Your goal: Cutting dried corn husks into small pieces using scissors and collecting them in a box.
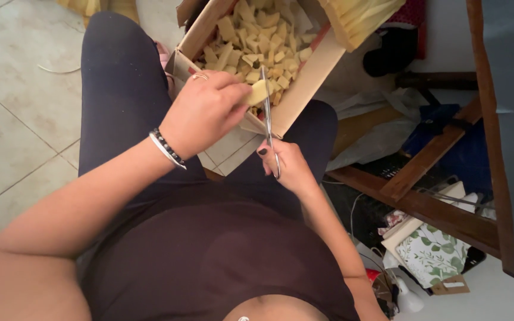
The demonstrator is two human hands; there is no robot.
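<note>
Pale yellow piece pinched in the left hand, held just over the cardboard box, and the scissors are biting into it! Right hand fingers curl through the handles; the box already holds a deep pile of cut pieces.

I sit over a pale tiled floor. My lap carries the open cardboard box, which is heaped with small yellowish cut pieces. To my right, lying on the floor, are a crumpled clear plastic sheet, a dark blue cloth, wooden planks, and a leaf-patterned box near a small white bottle.
</note>
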